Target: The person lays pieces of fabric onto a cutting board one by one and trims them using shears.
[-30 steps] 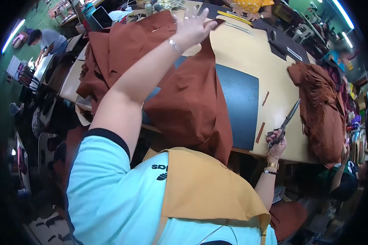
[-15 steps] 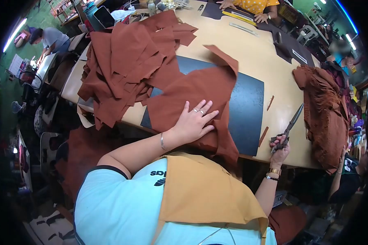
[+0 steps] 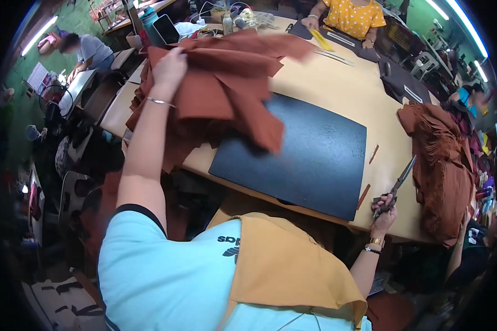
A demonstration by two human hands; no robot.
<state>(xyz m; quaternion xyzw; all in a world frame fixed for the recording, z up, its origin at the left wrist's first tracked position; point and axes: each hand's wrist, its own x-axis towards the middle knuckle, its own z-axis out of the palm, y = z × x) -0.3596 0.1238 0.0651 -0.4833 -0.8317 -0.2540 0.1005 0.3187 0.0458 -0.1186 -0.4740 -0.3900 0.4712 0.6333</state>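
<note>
My left hand (image 3: 170, 70) is closed on the edge of a reddish-brown leather piece (image 3: 215, 91), held over the pile at the table's left. The piece's lower right corner is blurred by motion, and my fingertips are partly hidden in its folds. Under it, more cut leather pieces (image 3: 174, 144) stick out. At the right front edge of the table, my right hand (image 3: 385, 208) grips the wrapped handles of a pair of scissors (image 3: 404, 175), blades pointing up and away. A dark cutting mat (image 3: 298, 151) lies in front of me, its surface bare.
Two thin leather strips lie right of the mat, one of them a narrow scrap (image 3: 363, 197). Beyond them is a heap of fringed brown leather (image 3: 442, 165). Across the table (image 3: 337, 83), a person in a yellow dotted top (image 3: 354, 14) handles a yellow ruler (image 3: 320, 39) over dark material.
My left hand has gone from lying flat on the leather over the mat to holding leather up at the left pile. The mat is now uncovered. My right hand still holds the scissors.
</note>
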